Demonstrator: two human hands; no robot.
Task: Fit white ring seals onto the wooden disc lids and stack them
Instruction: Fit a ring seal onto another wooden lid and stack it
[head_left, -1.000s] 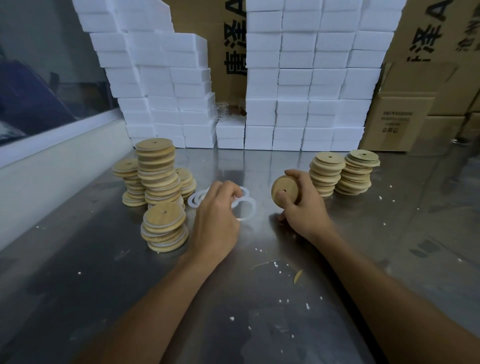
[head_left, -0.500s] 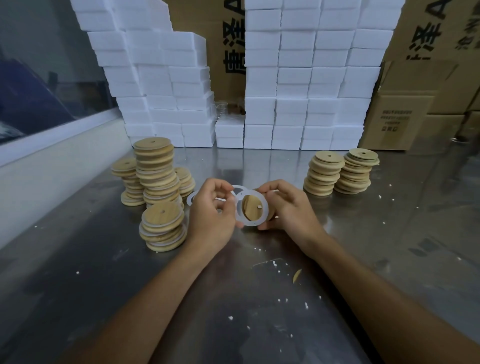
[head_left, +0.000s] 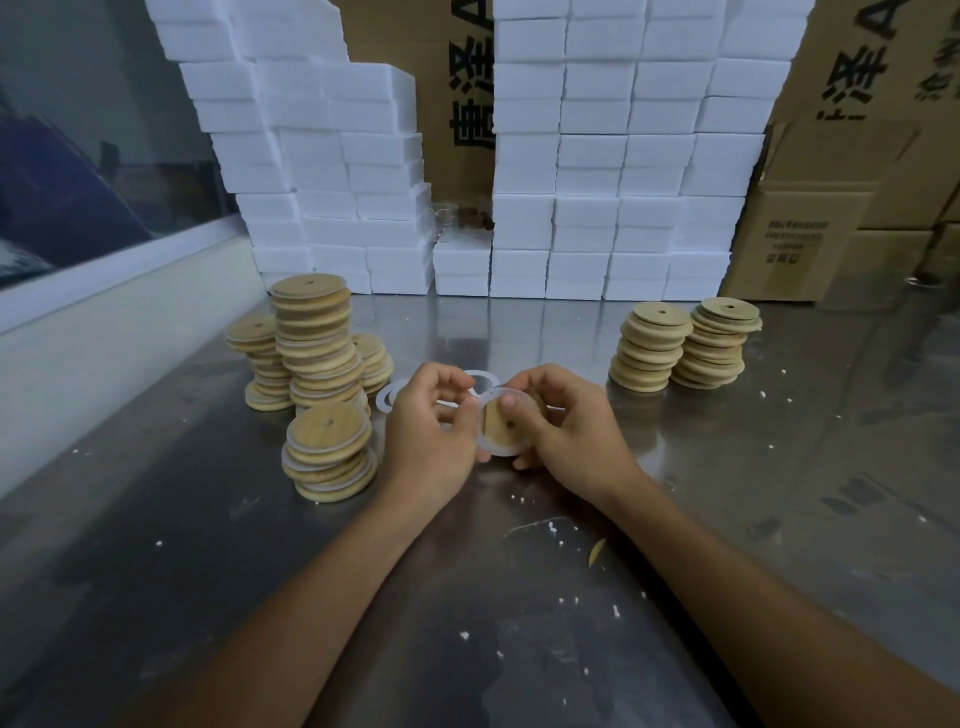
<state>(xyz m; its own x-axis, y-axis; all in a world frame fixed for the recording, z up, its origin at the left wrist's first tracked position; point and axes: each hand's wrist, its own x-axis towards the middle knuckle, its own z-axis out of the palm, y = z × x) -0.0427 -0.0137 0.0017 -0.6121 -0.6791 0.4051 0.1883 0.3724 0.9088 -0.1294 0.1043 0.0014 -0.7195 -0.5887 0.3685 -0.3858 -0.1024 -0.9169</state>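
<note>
So right now it's the fitting step: the right hand (head_left: 571, 431) grips a lid (head_left: 501, 431) on edge, and the left hand (head_left: 431, 431) pinches a seal (head_left: 485, 449) stretched round its rim, both just above the table (head_left: 208, 571). Spare seals (head_left: 389, 400) lie just behind the lid, finished stacks (head_left: 327, 457) to its left, bare lids (head_left: 652, 348) to its right. Next I'd guess the seal needs working round evenly, then the lid goes left.
</note>
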